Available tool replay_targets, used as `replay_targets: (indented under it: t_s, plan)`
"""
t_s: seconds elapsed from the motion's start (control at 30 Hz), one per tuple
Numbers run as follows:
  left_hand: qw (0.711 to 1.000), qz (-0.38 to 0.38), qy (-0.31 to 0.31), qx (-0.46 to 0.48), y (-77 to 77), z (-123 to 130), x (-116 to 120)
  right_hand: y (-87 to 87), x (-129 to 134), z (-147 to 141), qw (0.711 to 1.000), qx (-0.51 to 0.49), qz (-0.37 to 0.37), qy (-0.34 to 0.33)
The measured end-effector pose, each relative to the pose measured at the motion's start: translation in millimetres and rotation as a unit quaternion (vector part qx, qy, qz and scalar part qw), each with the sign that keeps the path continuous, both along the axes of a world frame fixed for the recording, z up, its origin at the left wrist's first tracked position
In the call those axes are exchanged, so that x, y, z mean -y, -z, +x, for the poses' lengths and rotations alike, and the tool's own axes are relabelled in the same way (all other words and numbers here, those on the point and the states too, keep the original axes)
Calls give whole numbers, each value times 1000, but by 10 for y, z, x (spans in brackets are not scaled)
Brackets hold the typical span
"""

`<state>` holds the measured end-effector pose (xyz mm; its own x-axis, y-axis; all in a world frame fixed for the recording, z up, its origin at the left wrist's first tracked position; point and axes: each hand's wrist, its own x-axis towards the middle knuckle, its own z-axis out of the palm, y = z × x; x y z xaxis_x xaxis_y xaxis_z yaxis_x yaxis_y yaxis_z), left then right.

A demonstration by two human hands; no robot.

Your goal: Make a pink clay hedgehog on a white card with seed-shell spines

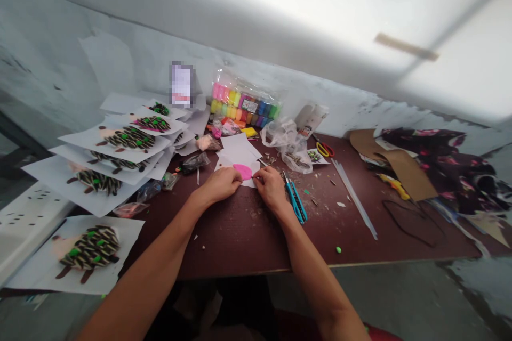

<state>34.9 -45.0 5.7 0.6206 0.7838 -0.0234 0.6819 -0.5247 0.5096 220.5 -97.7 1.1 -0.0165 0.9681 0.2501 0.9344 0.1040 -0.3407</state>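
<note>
Between the hands (218, 184) (269, 186), pink clay (242, 172) on paper (236, 150)

Seed-covered hedgehog collages on white paper (90, 250) lie overlapping at the left of the dark red wooden table (240, 242); behind them sits a bag of rainbow modelling clay (245, 98), a crumpled plastic bag (292, 152) just beside it; further right — red-and-yellow-handled scissors (323, 148), a long metal strip (354, 197), brown cardboard (408, 173), floral cloth (440, 165).

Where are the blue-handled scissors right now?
In the head view, the blue-handled scissors lie on the dark red tabletop, just right of the right hand, with a long pale strip farther right.
</note>
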Motion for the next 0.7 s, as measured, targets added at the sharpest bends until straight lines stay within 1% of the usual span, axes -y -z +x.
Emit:
replay_targets:
  t_s: [0.1,0.23,0.43,0.53,0.7]
  plan:
    - [1000,4,-1,-1,-13,1,8,-17,2,-24,1000,18,-7,13]
    - [1000,5,1,-7,-24,2,12,-37,12,-38,999,42,-10,11]
    - [1000,1,2,-11,-21,3,11,-72,59,-12,999,40,-5,12]
    - [1000,1,-1,-10,-23,3,12,-85,92,-10,999,48,-7,3]
    - [1000,2,3,-17,-29,-4,13,-78,148,-40,995,97,-17,-10]
